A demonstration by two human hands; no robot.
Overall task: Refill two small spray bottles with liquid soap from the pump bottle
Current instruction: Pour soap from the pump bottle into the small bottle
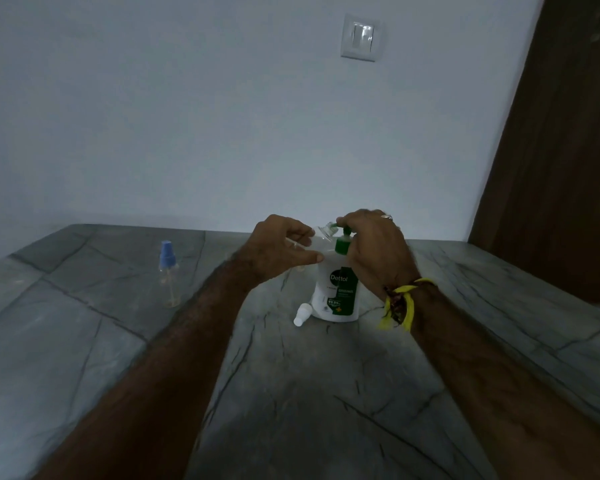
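Note:
A white pump bottle point(336, 292) with a green label and green pump stands on the grey stone counter point(291, 393). My right hand point(374, 251) rests on top of the pump head, fingers curled over it. My left hand point(284, 251) holds a small clear spray bottle point(321, 237) with no cap, tilted with its mouth up at the pump's spout. A white spray cap point(302, 314) lies on the counter beside the pump bottle's base. A second clear spray bottle point(168, 271) with a blue cap stands upright to the left.
A pale wall runs behind the counter with a light switch point(361, 38) on it. A dark wooden door or panel point(561, 168) stands at the right. The scene is dim.

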